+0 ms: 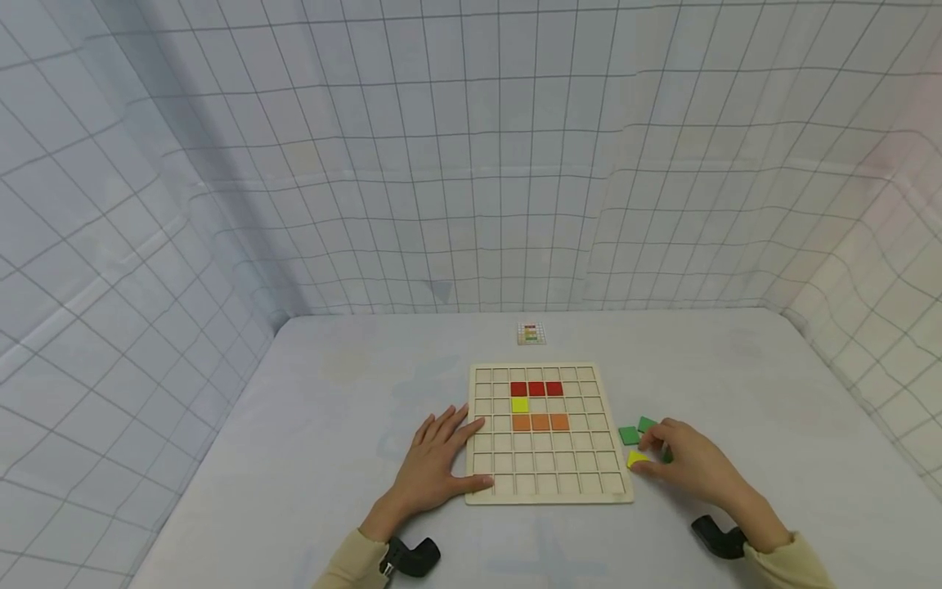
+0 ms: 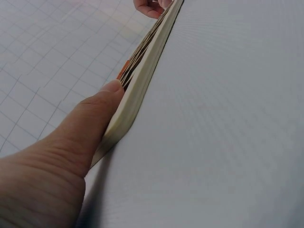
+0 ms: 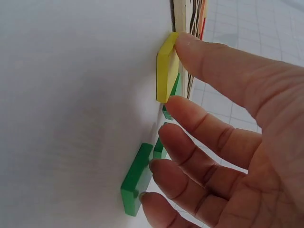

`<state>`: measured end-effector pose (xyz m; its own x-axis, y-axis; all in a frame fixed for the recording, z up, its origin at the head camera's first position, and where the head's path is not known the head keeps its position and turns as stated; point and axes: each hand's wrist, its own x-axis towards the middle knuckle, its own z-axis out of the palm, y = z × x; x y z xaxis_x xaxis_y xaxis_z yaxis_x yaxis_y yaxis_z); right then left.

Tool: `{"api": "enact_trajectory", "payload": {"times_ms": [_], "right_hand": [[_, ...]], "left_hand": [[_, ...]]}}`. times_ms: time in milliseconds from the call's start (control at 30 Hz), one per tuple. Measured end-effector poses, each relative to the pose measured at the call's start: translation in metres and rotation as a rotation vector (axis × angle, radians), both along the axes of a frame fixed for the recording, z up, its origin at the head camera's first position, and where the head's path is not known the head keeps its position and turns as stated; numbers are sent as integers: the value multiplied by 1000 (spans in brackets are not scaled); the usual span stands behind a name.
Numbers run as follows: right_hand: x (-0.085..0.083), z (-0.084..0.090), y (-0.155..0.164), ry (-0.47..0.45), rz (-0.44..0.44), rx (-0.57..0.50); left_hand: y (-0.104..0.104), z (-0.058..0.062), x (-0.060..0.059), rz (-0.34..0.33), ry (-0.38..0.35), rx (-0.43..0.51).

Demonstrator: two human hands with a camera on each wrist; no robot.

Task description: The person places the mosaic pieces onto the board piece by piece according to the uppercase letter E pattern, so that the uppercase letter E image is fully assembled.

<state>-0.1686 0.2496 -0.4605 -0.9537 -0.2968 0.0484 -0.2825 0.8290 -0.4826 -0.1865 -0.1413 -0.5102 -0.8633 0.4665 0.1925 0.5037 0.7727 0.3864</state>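
Left hand (image 1: 434, 468): my fingers spread flat, steadying the wooden grid board's (image 1: 546, 487) left edge.
Right hand (image 1: 688, 464): thumb and forefinger pinch a yellow tile (image 3: 166, 67) on the counter (image 1: 309, 425) — just right of the board, beside green tiles (image 1: 630, 434).

The left hand (image 2: 52, 161) rests its thumb on the wooden board (image 2: 142, 76) edge, lying on the table (image 2: 223, 133).

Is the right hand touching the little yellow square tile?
Touching. The right wrist view shows the right hand pinching the yellow square tile between thumb and forefinger, with no gap at either fingertip.
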Motion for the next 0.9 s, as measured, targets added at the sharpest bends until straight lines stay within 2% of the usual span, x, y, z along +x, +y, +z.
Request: {"api": "enact_trajectory", "payload": {"times_ms": [567,900], "right_hand": [[3,0,-7,-110,-28,-61],[6,-3,-11,-40,13,-133]], "left_hand": [[0,-2,0,-4,-6,1],[0,0,1,-4,-10,3]]}}
